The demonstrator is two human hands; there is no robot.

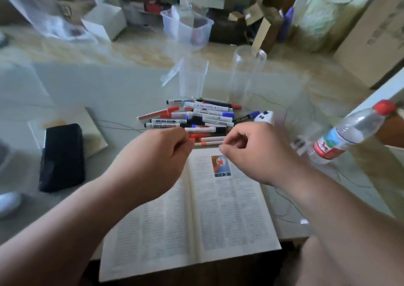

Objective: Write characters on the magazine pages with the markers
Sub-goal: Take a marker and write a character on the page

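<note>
no characters written yet

left hand (161, 154) and right hand (251, 152) each pinch an end of an orange-banded marker (207, 143) at the near edge of the marker pile (196, 117), above the open magazine (218, 209). its pages show only print; uncapping and all writing remain, i judge.

Markers (196, 117) heaped behind open magazine (196, 215), phone (62, 156) left, bottle (347, 132) right

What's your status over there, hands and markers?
Left hand and right hand grip one marker by its ends. Magazine open, no writing visible. Marker pile just beyond; nothing blocking.
</note>
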